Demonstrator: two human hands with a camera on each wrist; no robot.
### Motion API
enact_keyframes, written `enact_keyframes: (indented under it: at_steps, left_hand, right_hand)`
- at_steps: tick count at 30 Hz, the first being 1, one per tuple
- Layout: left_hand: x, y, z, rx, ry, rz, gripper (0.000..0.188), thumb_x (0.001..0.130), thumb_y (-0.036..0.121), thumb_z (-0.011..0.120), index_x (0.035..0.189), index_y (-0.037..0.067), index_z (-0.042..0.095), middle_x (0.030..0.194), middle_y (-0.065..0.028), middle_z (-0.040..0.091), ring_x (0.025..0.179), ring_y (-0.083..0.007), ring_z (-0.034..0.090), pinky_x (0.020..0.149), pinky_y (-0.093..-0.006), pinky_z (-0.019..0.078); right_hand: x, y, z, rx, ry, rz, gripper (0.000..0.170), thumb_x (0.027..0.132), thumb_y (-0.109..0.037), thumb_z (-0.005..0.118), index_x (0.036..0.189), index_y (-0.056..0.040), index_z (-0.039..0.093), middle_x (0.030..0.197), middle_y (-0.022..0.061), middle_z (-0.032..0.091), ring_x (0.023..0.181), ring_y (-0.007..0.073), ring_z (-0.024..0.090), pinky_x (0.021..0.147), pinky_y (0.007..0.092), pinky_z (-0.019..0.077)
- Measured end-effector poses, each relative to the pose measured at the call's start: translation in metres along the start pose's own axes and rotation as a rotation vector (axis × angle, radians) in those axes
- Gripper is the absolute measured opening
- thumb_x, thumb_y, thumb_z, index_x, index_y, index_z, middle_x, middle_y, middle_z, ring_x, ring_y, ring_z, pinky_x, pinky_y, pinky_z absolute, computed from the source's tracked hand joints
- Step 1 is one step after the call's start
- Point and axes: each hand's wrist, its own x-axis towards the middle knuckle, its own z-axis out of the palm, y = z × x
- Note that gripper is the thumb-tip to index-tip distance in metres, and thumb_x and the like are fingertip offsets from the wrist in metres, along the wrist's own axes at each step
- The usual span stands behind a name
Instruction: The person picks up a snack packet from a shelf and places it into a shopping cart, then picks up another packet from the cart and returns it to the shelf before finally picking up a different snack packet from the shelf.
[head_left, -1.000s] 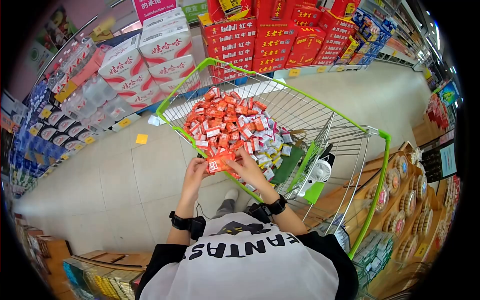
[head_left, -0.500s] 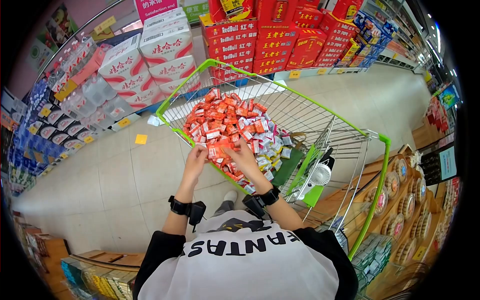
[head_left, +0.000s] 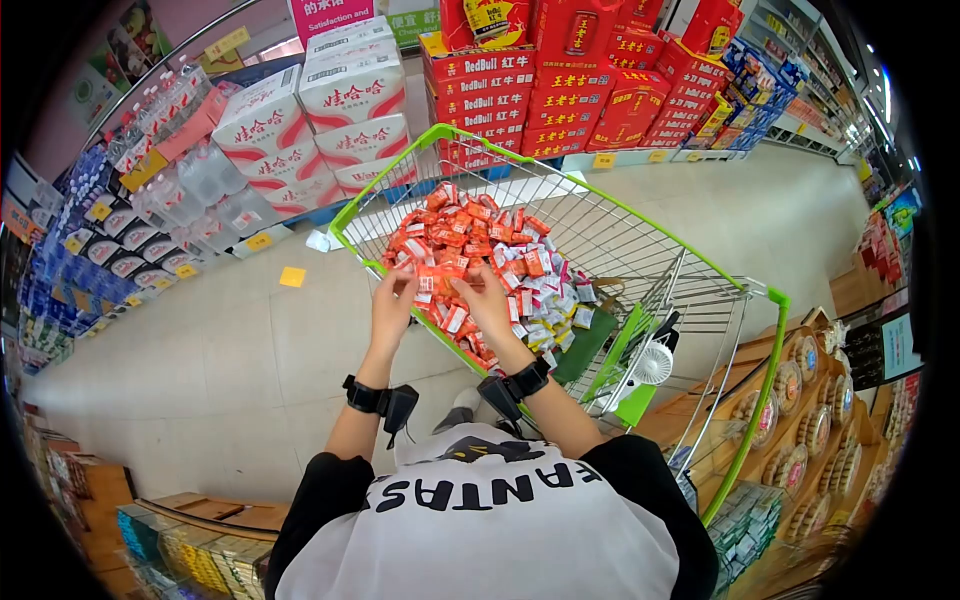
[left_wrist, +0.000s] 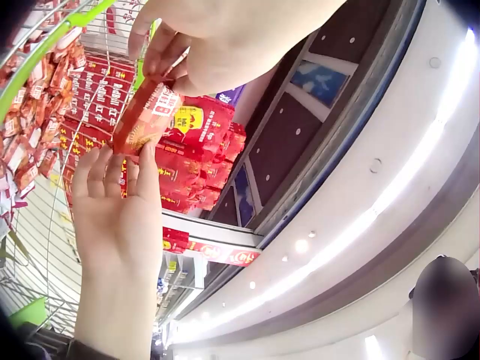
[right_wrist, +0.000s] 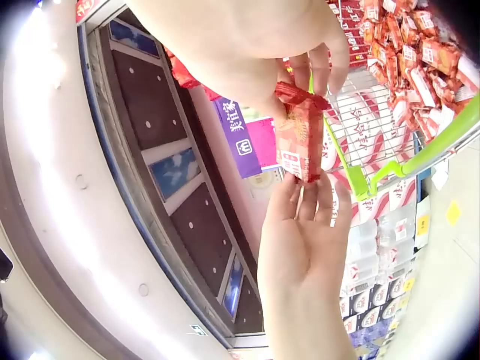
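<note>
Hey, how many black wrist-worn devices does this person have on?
2. One black device is strapped on the left wrist, and the second black device is on the right wrist. None looks hidden on the visible forearms.

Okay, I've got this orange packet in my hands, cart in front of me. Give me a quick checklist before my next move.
1. Left hand has one end of the packet: ok, fingertips pinch it.
2. Right hand has the other end: ok, pinched too.
3. A hand free for something else: not ok, both hold the packet.
4. Wrapper unopened all round: cannot tell, not every side shows.
5. Heap in the cart all one colour: not ok, white and yellow packs lie beside the orange ones.
6. Fan apart from the heap: ok.
</note>
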Motion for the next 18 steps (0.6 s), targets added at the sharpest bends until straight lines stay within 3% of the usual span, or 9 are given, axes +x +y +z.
enact_keyframes:
  at_steps: [3, 7, 11, 17, 18]
  left_hand:
    - [-0.02, -0.021, 0.006, -0.024, -0.032, -0.095, 0.008, 0.08, 0.008, 0.052, 0.086, 0.002, 0.053, 0.077, -0.0024, 0.056, 0.07, -0.0097, 0.054, 0.061, -0.022, 0.0427]
    - [-0.037, -0.027, 0.005, -0.03, -0.174, -0.22, 0.012, 0.08, 0.007, 0.051, 0.091, 0.001, 0.053, 0.079, -0.0047, 0.057, 0.07, -0.0116, 0.056, 0.06, -0.0234, 0.0449]
    - [-0.043, -0.027, 0.004, -0.092, -0.191, -0.292, 0.016, 0.081, 0.008, 0.051, 0.095, -0.001, 0.053, 0.08, -0.0065, 0.057, 0.07, -0.0131, 0.056, 0.062, -0.0241, 0.046]
    - [-0.047, -0.026, 0.002, -0.217, -0.191, -0.378, 0.025, 0.083, 0.011, 0.048, 0.103, -0.004, 0.052, 0.085, -0.0083, 0.058, 0.074, -0.0146, 0.057, 0.066, -0.0247, 0.0467]
    - [-0.046, -0.026, 0.002, -0.216, -0.192, -0.4, 0.027, 0.084, 0.012, 0.047, 0.105, -0.004, 0.051, 0.086, -0.0081, 0.058, 0.075, -0.0147, 0.057, 0.066, -0.0249, 0.0467]
  right_hand:
    - [-0.002, 0.009, -0.011, 0.03, -0.069, 0.126, 0.023, 0.074, -0.015, 0.066, 0.084, -0.0015, 0.05, 0.073, 0.004, 0.053, 0.068, 0.0106, 0.051, 0.06, 0.0241, 0.0422]
    - [-0.006, 0.011, -0.022, -0.231, -0.099, 0.059, 0.032, 0.07, -0.017, 0.069, 0.086, 0.0018, 0.05, 0.076, 0.0072, 0.055, 0.069, 0.0126, 0.052, 0.059, 0.0253, 0.0438]
    - [-0.012, 0.01, -0.022, -0.302, -0.044, 0.014, 0.037, 0.067, -0.018, 0.07, 0.09, 0.0017, 0.049, 0.074, 0.0084, 0.055, 0.067, 0.0146, 0.054, 0.058, 0.0264, 0.0447]
    - [-0.015, 0.013, -0.024, -0.307, -0.082, 0.115, 0.035, 0.07, -0.013, 0.067, 0.095, 0.0, 0.047, 0.081, 0.0073, 0.053, 0.071, 0.0136, 0.053, 0.063, 0.0251, 0.0452]
    - [-0.014, 0.017, -0.024, -0.344, -0.071, 0.053, 0.036, 0.07, -0.015, 0.066, 0.096, 0.0004, 0.046, 0.079, 0.0089, 0.056, 0.07, 0.0167, 0.056, 0.061, 0.0273, 0.0458]
